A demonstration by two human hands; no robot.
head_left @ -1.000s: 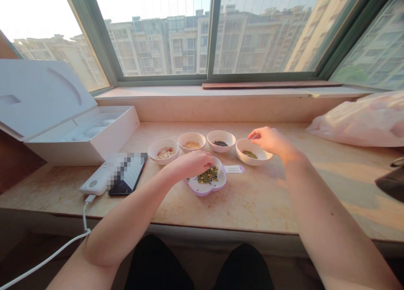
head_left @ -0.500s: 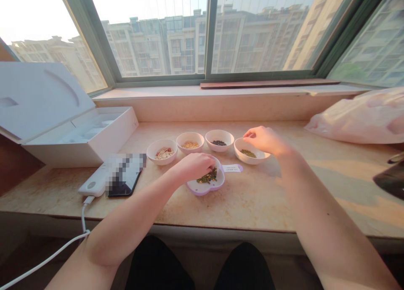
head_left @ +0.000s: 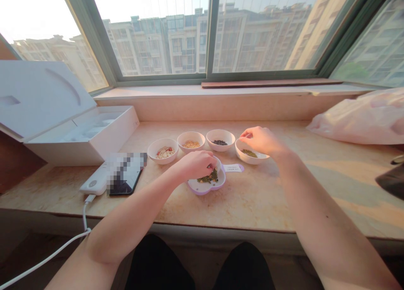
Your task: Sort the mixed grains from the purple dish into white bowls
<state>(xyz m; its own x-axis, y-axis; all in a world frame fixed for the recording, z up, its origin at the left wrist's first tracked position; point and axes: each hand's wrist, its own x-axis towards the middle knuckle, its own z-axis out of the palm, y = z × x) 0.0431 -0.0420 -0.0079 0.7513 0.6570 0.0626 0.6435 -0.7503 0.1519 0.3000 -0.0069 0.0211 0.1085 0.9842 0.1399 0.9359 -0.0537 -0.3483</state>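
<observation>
A lilac-rimmed dish [head_left: 202, 188] of mixed seeds lies on the stone sill in front of me. My left hand [head_left: 196, 163] rests over its left side, fingers curled and pinched into the seeds. My right hand [head_left: 261, 139] hovers over the rightmost white bowl [head_left: 243, 156], which holds green seeds, with fingertips pinched together; what they hold is too small to see. Three more white bowls stand in a row: pale sliced pieces [head_left: 162, 150], tan grains [head_left: 191, 141], black seeds [head_left: 220, 138]. A small paper label [head_left: 232, 168] lies beside the dish.
An open white box [head_left: 94, 134] with its raised lid [head_left: 38, 96] stands at the left. A phone [head_left: 126, 176] and a white power bank [head_left: 94, 182] with a cable lie near it. A pink plastic bag [head_left: 360, 117] lies at the right. A dark object [head_left: 391, 182] pokes in at the right edge.
My right hand has drifted slightly left over the green-seed bowl. My left hand has dipped a little lower into the mixed seeds. The bowls have not moved.
</observation>
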